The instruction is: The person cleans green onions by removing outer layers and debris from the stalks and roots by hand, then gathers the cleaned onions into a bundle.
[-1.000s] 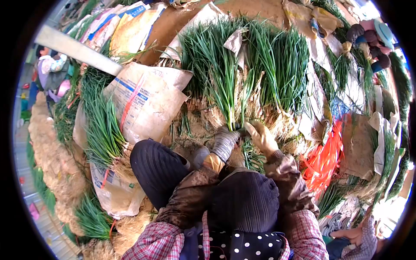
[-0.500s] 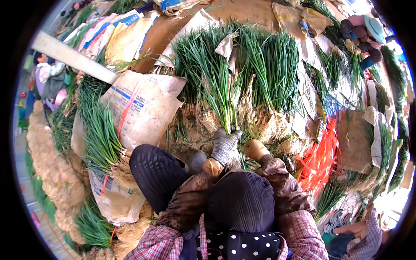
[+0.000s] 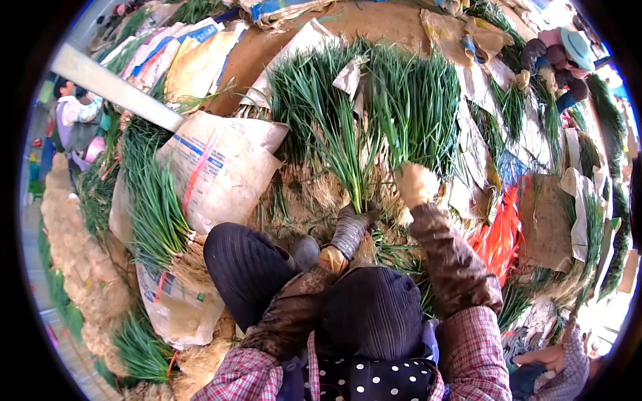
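Observation:
My left hand (image 3: 351, 230), in a grey striped glove, is closed around the root end of a small bunch of spring onions (image 3: 353, 170). Their green leaves point away from me, over the large pile. My right hand (image 3: 416, 185), in a pale yellowish glove, is at the lower right part of the spring onion pile (image 3: 424, 113), by the white stems and roots. It is blurred and its fingers are hidden, so whether it grips any stalks does not show. A scrap of pale sacking (image 3: 349, 77) lies on top of the pile.
Tied spring onion bundles (image 3: 160, 217) lie left beside a printed sack (image 3: 200, 174). Red plastic strips (image 3: 498, 234) lie on the right. A white pole (image 3: 114, 87) slants in at upper left. Other people are at left (image 3: 77, 123), upper right (image 3: 565, 60) and lower right (image 3: 555, 361).
My right hand has moved forward and slightly right, from beside my left hand to the pile's stems. My left hand still holds the bunch, shifted a little to the right and nearer me.

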Demonstrator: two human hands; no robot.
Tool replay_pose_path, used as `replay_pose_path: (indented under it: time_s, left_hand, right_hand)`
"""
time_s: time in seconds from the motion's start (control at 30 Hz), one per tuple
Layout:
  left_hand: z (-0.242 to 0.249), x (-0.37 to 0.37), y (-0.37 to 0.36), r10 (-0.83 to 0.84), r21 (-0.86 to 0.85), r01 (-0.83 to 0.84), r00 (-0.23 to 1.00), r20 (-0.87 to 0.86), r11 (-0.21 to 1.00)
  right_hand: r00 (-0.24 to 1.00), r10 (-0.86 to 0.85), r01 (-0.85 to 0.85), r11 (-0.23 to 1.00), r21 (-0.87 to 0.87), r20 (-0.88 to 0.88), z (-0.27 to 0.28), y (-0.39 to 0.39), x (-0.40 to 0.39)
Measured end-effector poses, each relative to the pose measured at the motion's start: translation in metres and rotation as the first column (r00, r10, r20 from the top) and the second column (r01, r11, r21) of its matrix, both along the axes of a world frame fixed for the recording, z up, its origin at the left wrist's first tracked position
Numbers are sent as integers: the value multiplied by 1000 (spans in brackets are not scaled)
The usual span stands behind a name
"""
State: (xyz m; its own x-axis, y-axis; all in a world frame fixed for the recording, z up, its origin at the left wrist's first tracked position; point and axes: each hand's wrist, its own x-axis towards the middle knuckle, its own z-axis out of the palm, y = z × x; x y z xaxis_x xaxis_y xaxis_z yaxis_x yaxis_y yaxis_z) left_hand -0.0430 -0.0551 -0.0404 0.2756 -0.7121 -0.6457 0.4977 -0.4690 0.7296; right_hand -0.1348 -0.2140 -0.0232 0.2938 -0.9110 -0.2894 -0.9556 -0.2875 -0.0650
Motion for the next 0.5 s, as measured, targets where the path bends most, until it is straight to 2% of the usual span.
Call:
replay_pose_path:
  time_s: [0.03, 0.07, 0.1, 0.13, 0.17, 0.2, 0.27, 0.3, 0.33, 0.37, 0.4, 0.43, 0.47, 0.5]
  left_hand:
    - [-29, -8, -1, 30, -24, -28, 998, 54, 999]
    - [-21, -9, -1, -37, -15, 39, 991, 131, 999]
    - [-5, -9, -3, -102, -4, 105, 973, 207, 995]
    - [4, -9, -3, -163, 11, 166, 945, 283, 986]
    - [-1, -11, -3, -164, -17, 185, 909, 382, 983]
    - [-11, -12, -3, -164, 4, 177, 900, 403, 984]
    - [0, -10, -5, -164, 51, 158, 880, 445, 986]
    - [5, -9, 0, -141, 127, 117, 970, 196, 985]
    - [-67, -15, 3, -192, 143, 141, 862, 469, 980]
    - [-44, -13, 4, -171, 148, 122, 905, 389, 981]
    - [-21, -11, 3, -146, 152, 103, 940, 307, 983]
    - [5, -8, 1, -124, 166, 83, 958, 258, 983]
    - [8, -4, 3, -89, 156, 61, 979, 181, 986]
    - [13, -1, 7, -76, 121, 60, 988, 134, 991]
  right_hand:
    - [964, -220, 185, 957, 222, 147, 16, 20, 0]
    - [969, 91, -87, 996, -29, 231, 3, 42, -15]
    - [911, 106, -103, 994, -28, 399, 2, 60, -19]
    - [866, -4, -102, 978, 184, 500, 14, 72, -20]
    - [830, 101, -144, 989, 37, 548, 4, 81, -24]
    - [788, 210, -180, 978, -110, 579, -6, 87, -26]
    - [678, -64, -65, 987, 147, 732, -8, 90, -27]
    - [579, -234, -19, 954, 300, 781, -15, 90, -28]
    - [466, -406, 10, 891, 454, 786, -20, 91, -29]
    - [551, -357, 59, 918, 392, 754, -12, 91, -28]
    - [471, -542, 128, 823, 554, 696, -5, 92, -24]
    - [317, -689, 211, 721, 660, 652, 5, 88, -22]
    - [148, -801, 267, 597, 756, 580, 10, 85, -21]
    - [60, -821, 249, 564, 787, 568, 3, 79, -31]
